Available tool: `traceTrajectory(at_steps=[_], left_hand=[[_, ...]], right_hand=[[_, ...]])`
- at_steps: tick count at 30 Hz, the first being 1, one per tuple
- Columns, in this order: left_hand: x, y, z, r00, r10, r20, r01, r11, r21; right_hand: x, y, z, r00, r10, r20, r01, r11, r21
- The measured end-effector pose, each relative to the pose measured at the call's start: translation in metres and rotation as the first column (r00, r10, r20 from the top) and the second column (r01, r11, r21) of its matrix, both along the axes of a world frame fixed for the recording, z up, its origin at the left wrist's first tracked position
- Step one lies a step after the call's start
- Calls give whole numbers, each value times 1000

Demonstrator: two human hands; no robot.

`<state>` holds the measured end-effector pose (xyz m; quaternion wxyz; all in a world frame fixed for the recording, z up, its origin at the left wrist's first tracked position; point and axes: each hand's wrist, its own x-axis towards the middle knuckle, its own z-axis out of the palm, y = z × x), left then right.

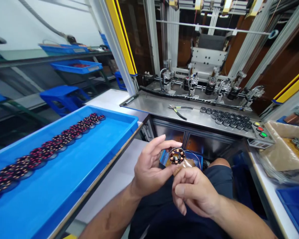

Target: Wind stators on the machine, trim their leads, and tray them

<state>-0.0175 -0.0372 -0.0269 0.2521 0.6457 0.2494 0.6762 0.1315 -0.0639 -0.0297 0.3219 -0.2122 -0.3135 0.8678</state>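
Note:
A small ring-shaped motor stator [176, 155] with copper windings sits upright between the thumb and fingers of my left hand [153, 162]. My right hand [195, 191] is just below and to the right of it, its fingers curled inward with the thumb against them. What those fingers hold, if anything, is hidden. A thin wire [195, 154] curves out at the right of the stator. Behind and below it, partly covered by my hands, are a blue bin [164, 156] and some brownish plastic wrap [188, 163].
On the left, a blue tray [109, 132] carries a long row of wound stators [62, 141]. Green-handled cutters [180, 111] and bare black cores [229, 119] lie on the metal ledge before a winding machine [209, 66]. At right are control buttons [260, 129] and a plastic-lined carton [276, 146].

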Motion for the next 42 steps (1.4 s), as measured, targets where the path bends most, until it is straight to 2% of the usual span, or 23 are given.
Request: traceTrajectory(at_steps=[6,8,11,13,16,20,25,28,30,32,34,37,40,42], left_hand=[[-1,1,-2,986,-134,98,146,981,-131],[-2,-1,-5,977,-195,88,207,965,-158],[-3,-6,-10,963,-265,35,267,944,-194],[-2,-8,-12,948,-318,20,314,926,-209],[4,-9,-12,933,-353,63,358,906,-226],[12,-10,-11,918,-345,196,385,895,-227],[7,-9,-11,827,-420,375,536,790,-297],[1,-8,-13,794,-426,434,576,757,-310],[-2,-9,-16,806,-424,414,563,764,-314],[-5,-10,-20,859,-391,330,492,809,-322],[-6,-12,-25,920,-332,210,384,872,-304],[-7,-14,-29,960,-273,67,281,933,-226],[-6,-15,-30,959,-282,23,281,942,-185],[-6,-16,-29,959,-284,23,283,938,-201]], right_hand=[[12,5,-8,991,54,123,-79,976,205],[21,13,-5,986,-40,160,-9,956,293],[34,24,7,956,-262,130,194,900,391],[39,28,15,943,-305,136,223,879,422],[38,28,20,936,-285,207,175,886,429],[34,26,15,940,-269,210,155,884,441],[36,22,8,951,-236,200,99,844,528],[41,19,2,935,-227,271,31,816,578],[47,19,-2,912,-213,350,-47,795,605],[53,23,-3,877,-251,410,-80,764,640],[58,28,1,845,-361,395,-19,717,697],[55,32,13,807,-521,280,112,599,792],[42,32,22,797,-564,216,130,510,850],[33,30,22,812,-548,200,124,497,859]])
